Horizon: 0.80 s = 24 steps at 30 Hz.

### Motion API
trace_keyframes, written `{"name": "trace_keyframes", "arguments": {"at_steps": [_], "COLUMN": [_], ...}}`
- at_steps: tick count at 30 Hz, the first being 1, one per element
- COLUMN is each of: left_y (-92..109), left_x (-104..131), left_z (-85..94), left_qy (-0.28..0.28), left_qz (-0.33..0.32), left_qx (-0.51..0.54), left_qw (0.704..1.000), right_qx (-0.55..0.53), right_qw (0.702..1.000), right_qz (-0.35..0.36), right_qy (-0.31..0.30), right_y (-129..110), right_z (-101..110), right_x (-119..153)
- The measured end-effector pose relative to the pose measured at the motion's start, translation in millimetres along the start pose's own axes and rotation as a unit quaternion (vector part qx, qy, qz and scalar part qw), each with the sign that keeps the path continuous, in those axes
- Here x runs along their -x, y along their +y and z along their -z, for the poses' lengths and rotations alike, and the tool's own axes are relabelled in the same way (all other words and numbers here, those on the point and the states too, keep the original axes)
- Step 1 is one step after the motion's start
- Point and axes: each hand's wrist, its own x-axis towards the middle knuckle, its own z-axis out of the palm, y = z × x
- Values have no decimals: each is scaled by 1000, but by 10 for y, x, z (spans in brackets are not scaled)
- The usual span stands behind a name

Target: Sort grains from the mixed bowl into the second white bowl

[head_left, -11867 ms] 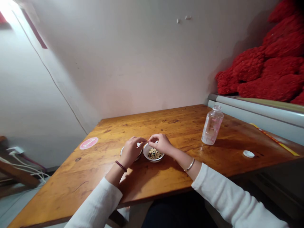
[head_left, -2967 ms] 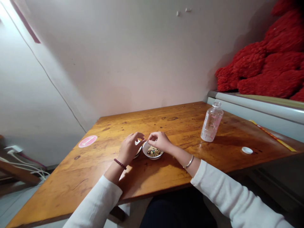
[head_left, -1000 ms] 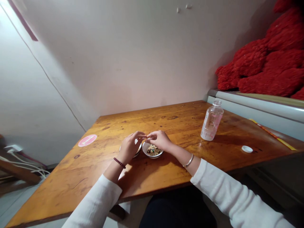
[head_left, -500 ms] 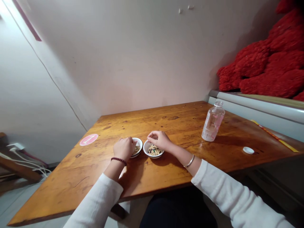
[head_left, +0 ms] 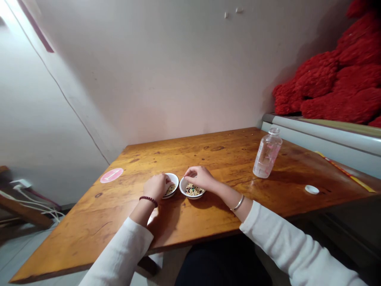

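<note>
Two small white bowls sit side by side on the wooden table. Light and dark beads lie in the left bowl [head_left: 176, 179], and my left hand [head_left: 154, 186] reaches over its rim, fingers bent down and closed. Its fingertips are partly hidden, so anything in them does not show. Above the right bowl [head_left: 182, 189] hovers my right hand [head_left: 201, 177], thumb and index finger pinched together near the bowl's far left rim. Anything between those tips is too small to make out. Mostly cream beads [head_left: 194, 190], with some black and green ones, fill the bottom of this bowl.
A clear plastic bottle [head_left: 267, 154] stands uncapped to the right, with a white cap [head_left: 312, 189] lying nearer the edge. Farther right is a yellow and red strip [head_left: 345, 171]. A pink round sticker [head_left: 111, 175] is at the table's left. Red plush [head_left: 330, 79] rests beyond.
My left hand has shifted slightly at the left bowl, showing more of the beads there. The right hand stays pinched above its bowl, almost unmoved.
</note>
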Motion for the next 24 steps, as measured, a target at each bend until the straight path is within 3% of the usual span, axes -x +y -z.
{"name": "trace_keyframes", "arguments": {"at_steps": [4,9,16,24], "left_y": [19,13,39,117], "left_x": [14,-22,-154,-110], "left_z": [-10,-55,-149,-114], "left_qy": [12,85,111,103], "left_qz": [-6,-13,-139,-175], "left_qx": [11,100,336,398], "left_qw": [1000,991,925,895], "right_qx": [-3,-15,-22,-8], "right_qw": [1000,999,998,998], "right_qz": [14,21,28,41], "right_qy": [12,27,43,50], "right_y": [15,21,-31,-24], "right_z": [-1,5,33,25], "right_x": [-11,-16,4,16]}}
